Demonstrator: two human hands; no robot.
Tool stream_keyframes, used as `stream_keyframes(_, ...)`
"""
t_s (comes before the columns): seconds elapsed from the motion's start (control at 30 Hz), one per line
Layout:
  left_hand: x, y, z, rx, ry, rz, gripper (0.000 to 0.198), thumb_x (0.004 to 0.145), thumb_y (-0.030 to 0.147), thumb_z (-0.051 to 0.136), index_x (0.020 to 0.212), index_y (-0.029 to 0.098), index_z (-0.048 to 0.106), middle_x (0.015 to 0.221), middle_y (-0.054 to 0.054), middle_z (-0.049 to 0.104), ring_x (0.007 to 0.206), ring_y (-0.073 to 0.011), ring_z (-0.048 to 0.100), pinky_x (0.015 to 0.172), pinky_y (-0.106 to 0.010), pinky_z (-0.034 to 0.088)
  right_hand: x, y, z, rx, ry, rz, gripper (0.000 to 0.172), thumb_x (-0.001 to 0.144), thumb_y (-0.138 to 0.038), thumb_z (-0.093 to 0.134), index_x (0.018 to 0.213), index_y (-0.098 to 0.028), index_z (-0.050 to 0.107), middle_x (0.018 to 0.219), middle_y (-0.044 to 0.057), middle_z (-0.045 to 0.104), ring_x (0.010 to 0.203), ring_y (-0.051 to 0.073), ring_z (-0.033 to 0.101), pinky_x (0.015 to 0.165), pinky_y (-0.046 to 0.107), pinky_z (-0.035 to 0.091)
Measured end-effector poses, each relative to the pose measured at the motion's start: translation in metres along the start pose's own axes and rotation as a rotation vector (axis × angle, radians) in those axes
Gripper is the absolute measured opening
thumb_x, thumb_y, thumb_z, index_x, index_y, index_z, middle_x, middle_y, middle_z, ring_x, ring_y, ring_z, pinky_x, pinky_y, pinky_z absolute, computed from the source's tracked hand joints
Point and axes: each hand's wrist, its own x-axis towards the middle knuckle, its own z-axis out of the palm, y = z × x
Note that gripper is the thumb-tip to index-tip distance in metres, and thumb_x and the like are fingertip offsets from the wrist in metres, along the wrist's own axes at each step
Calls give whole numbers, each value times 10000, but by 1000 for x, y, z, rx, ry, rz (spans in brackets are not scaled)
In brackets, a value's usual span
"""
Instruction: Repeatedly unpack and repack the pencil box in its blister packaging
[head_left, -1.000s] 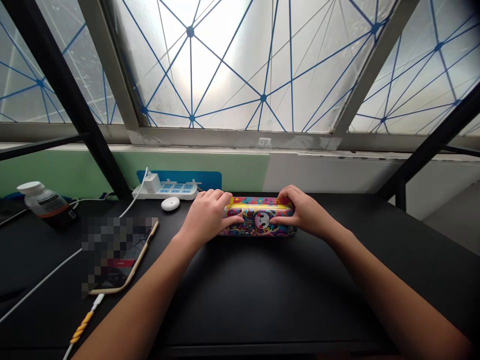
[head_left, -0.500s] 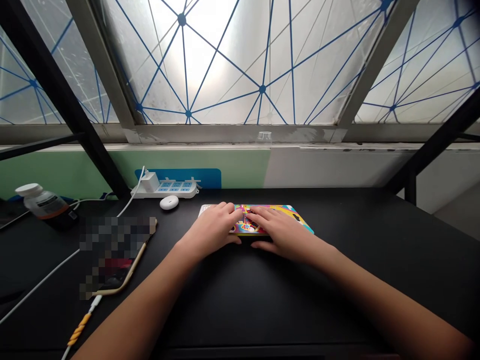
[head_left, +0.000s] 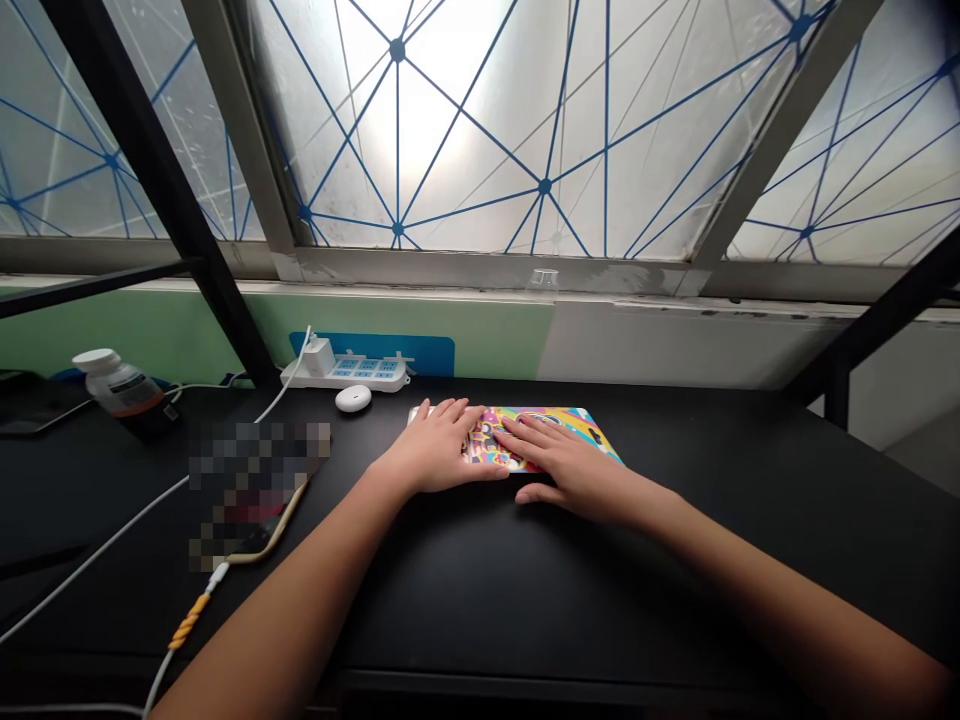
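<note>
A flat, brightly printed rectangular item (head_left: 592, 430) with pink, yellow and blue patterns lies on the black desk (head_left: 510, 600); I cannot tell its exact kind. Over its left part rests my left hand (head_left: 446, 445), fingers stretched forward and thumb along the near edge. My right hand (head_left: 559, 460) lies on its middle and right part, fingers extended and thumb apart, just off the near edge. Both palms face down and cover much of the print. Neither hand grips anything.
To the left lie a partly blurred phone-like device (head_left: 277, 530) and its white cable with an orange sleeve (head_left: 189, 622). Behind are a white round case (head_left: 353, 399), a power strip (head_left: 367, 374) and a bottle (head_left: 124, 385). Black frame bars (head_left: 225, 310) rise before the window.
My left hand has flattened, its thumb now stretched right along the item's near edge. The item lies lower and flatter under both hands. The whole view has shifted slightly.
</note>
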Motion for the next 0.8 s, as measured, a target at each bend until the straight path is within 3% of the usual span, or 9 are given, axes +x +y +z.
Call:
stream_keyframes(0.17,0,-3,0,-11,-41,0,1024,760,910,384,1537,245,332,1614,-150,313,1494,-337,246,1194,-597,123,-38,43,-10,18,-8,39,744,897,-642,563,1543,-353,331,1609,44,321,1484,346,256,1180,582,283)
stream_keyframes(0.33,-1,-9,0,-26,-47,28,1015,760,901,409,1531,243,340,1636,-161,249,1522,-339,165,1196,-603,110,-77,80,-13,26,86,87,535,961,-532,514,1452,-320,512,1515,84,490,1424,325,400,1129,558,387)
stream_keyframes(0.47,2,4,-5,-62,36,17,820,886,812,315,1426,219,485,1658,-153,176,1540,-318,53,1189,-600,149,-67,54,-10,-94,173,101,599,921,-582,558,1431,-268,535,1535,138,459,1405,354,426,1097,588,404)
stream_keyframes(0.57,7,18,-2,-129,112,7,780,957,739,197,1495,209,390,1668,-130,146,1545,-276,34,1197,-562,180,-37,18,-3,-128,156,44,717,928,-596,542,1526,-234,382,1602,156,335,1454,349,342,1111,581,389)
stream_keyframes(0.67,12,22,8,-123,55,-31,838,940,761,206,1563,204,268,1664,-138,149,1541,-306,48,1202,-580,138,-5,-5,7,-164,156,-31,693,960,-500,543,1545,-193,334,1592,174,347,1477,341,290,1148,586,331)
stream_keyframes(0.8,13,8,12,-87,-40,-100,873,929,769,204,1571,181,264,1660,-139,149,1536,-331,40,1208,-582,80,9,-8,15,-196,212,-66,577,980,-278,516,1533,-218,366,1568,158,398,1461,320,332,1135,575,353)
